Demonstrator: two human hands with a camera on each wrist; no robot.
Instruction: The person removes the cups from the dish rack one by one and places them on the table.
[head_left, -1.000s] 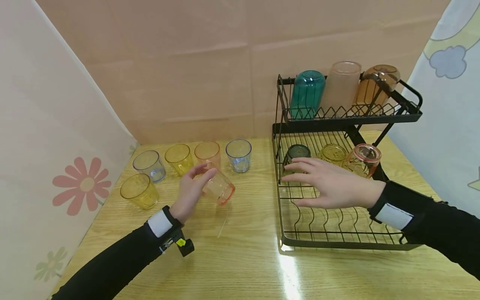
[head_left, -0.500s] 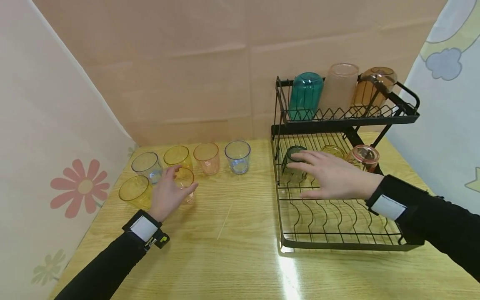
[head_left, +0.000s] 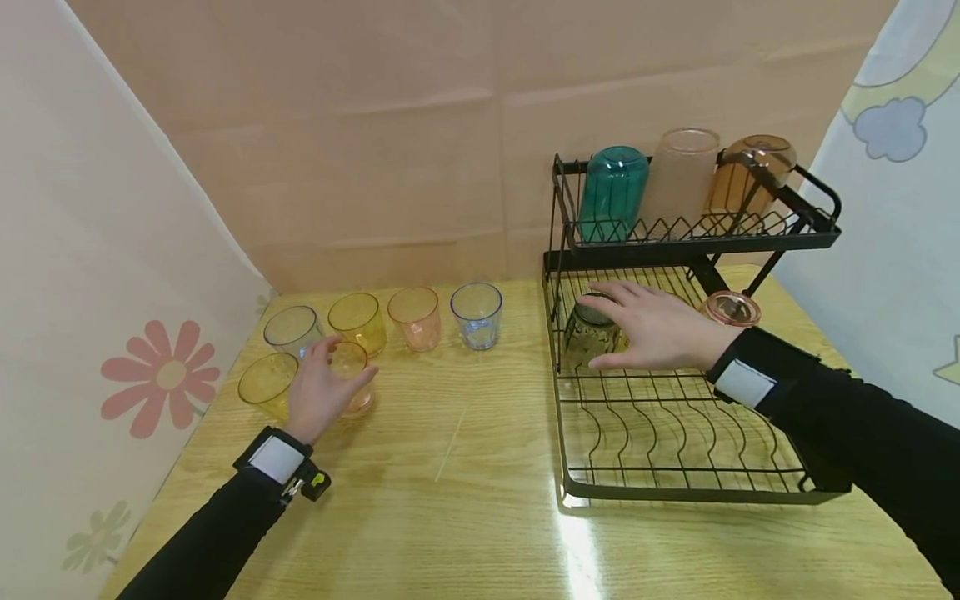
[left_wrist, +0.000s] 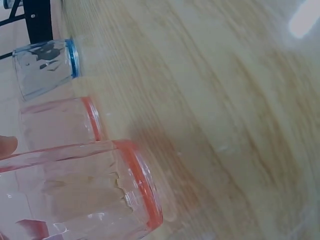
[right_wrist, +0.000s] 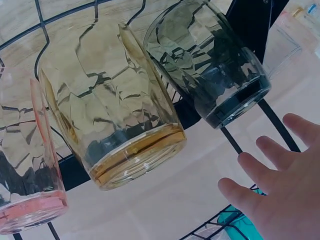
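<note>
A pale orange-pink glass (head_left: 362,402) stands mouth up on the table at left, held between the fingers and thumb of my left hand (head_left: 318,398). Its orange rim fills the lower left of the left wrist view, a fingertip (left_wrist: 7,145) showing beside the glass (left_wrist: 95,195). My right hand (head_left: 660,329), fingers spread and fairly straight, hovers over the rack's lower tier by an upside-down grey glass (head_left: 587,343). The right wrist view shows these fingers apart from the grey glass (right_wrist: 215,65), with yellow (right_wrist: 120,110) and pink (right_wrist: 30,165) glasses farther left.
Behind the left hand stand two yellow glasses (head_left: 264,385) (head_left: 367,329), a pink glass (head_left: 417,329) and two blue-rimmed glasses (head_left: 288,325) (head_left: 478,325). The black two-tier rack (head_left: 693,496) carries upturned teal (head_left: 615,192), clear pinkish (head_left: 681,183) and amber (head_left: 738,183) glasses on top.
My left hand has carried the tilted orange-pink glass leftward and down, and it now stands upright among the others. My right hand has shifted up and slightly back over the grey glass.
</note>
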